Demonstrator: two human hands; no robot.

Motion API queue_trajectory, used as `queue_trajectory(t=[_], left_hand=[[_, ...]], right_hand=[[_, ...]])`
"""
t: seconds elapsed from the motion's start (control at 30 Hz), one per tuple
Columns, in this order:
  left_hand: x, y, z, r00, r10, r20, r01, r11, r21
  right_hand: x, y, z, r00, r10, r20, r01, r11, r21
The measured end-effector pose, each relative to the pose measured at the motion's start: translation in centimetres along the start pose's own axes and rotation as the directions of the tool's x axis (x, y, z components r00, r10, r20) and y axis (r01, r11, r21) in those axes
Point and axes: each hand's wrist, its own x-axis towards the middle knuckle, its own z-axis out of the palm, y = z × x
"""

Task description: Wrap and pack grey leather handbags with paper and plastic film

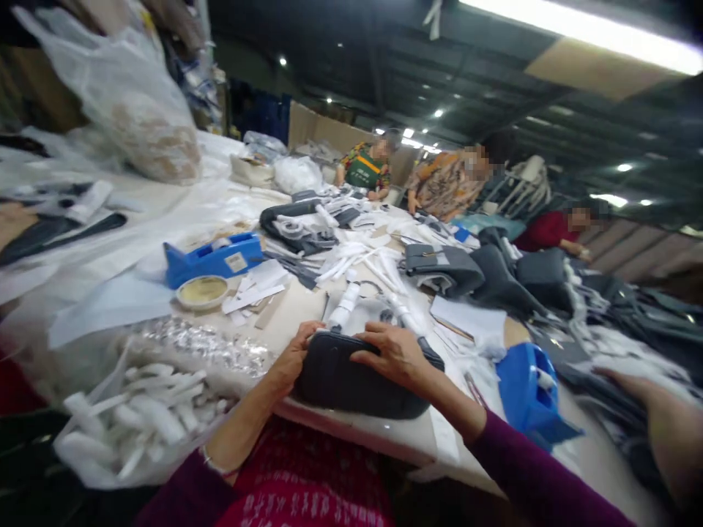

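**Dark bag (362, 384) gets a two-handed hold on a crowded worktable (299, 301)**

A worker in purple sleeves (541, 468) steadies the bag at the near edge of the worktable, between both forearms, its white-wrapped handles (345, 307) reaching away on the far side. The left hand (296, 355) grasps the upper left corner, fingers curled over it. The right hand (396, 353) lies across the top edge with bent fingers; whether they clench or merely press cannot be told.

The bag looks light, its body padded and pliable yet firm enough to keep its rounded shape. The smooth dark skin could slide a little under dry fingers and would probably crease or scuff sooner than break. The corners and top edge seem the surest places to take hold; the handles look a poorer choice, since their wrapping might shift.

A blue tape dispenser (220, 258) stands to the left, beyond a sack of white pieces (143, 421); another blue dispenser (530, 395) sits near the right forearm. Co-workers (362, 170) bend over the table's far side.
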Motion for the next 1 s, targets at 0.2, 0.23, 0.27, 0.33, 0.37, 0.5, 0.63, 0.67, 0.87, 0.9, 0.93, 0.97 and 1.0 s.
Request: queue_trajectory(t=[0.2,0.23,0.27,0.33,0.37,0.5,0.63,0.67,0.87,0.9,0.93,0.97,1.0], left_hand=[[0.3,0.9,1.5,0.987,-0.154,-0.046,0.151,0.987,-0.062],[0.4,0.9,1.7,0.984,-0.163,-0.078,0.159,0.986,-0.056],[0.5,0.9,1.8,0.979,-0.165,-0.123,0.161,0.986,-0.048],[0.7,0.6,1.9,0.962,-0.152,-0.225,0.151,0.988,-0.020],[0.8,0.5,1.9,0.952,-0.141,-0.271,0.148,0.989,0.003],[1.2,0.2,1.7,0.923,-0.148,-0.355,0.184,0.980,0.072],[1.5,0.0,1.3,0.899,-0.178,-0.400,0.220,0.974,0.060],[1.5,-0.1,1.2,0.892,-0.184,-0.414,0.225,0.973,0.053],[1.2,-0.2,2.5,0.872,-0.142,-0.468,0.196,0.978,0.068],[1.1,-0.2,2.8,0.863,-0.132,-0.487,0.194,0.978,0.079],[1.2,-0.2,3.0,0.854,-0.128,-0.504,0.197,0.977,0.084],[1.2,-0.2,3.1,0.847,-0.130,-0.516,0.200,0.976,0.083],[1.2,-0.2,3.1,0.845,-0.138,-0.517,0.205,0.976,0.075]], right_hand=[[-5.8,1.7,-1.6,0.753,0.219,-0.620,0.074,0.909,0.411],[-7.6,2.7,-1.2,0.604,0.400,-0.689,0.025,0.855,0.518],[-9.4,3.8,-0.5,0.458,0.566,-0.685,-0.019,0.777,0.630],[-12.6,6.4,1.8,0.332,0.780,-0.531,-0.063,0.580,0.812],[-13.8,7.7,3.2,0.375,0.819,-0.434,-0.074,0.493,0.867],[-15.1,10.7,7.1,0.774,0.587,-0.235,-0.017,0.391,0.920],[-13.3,11.6,6.7,0.918,0.302,-0.257,0.123,0.400,0.908],[-12.9,11.8,6.3,0.933,0.260,-0.249,0.127,0.409,0.903],[-11.7,12.5,5.6,0.969,0.108,-0.221,0.130,0.539,0.832],[-11.7,12.6,5.8,0.970,0.097,-0.223,0.136,0.543,0.829],[-11.7,12.6,6.0,0.970,0.098,-0.224,0.137,0.544,0.828],[-11.7,12.6,6.2,0.966,0.122,-0.228,0.128,0.542,0.831],[-11.6,12.6,6.4,0.955,0.179,-0.238,0.109,0.533,0.839]])
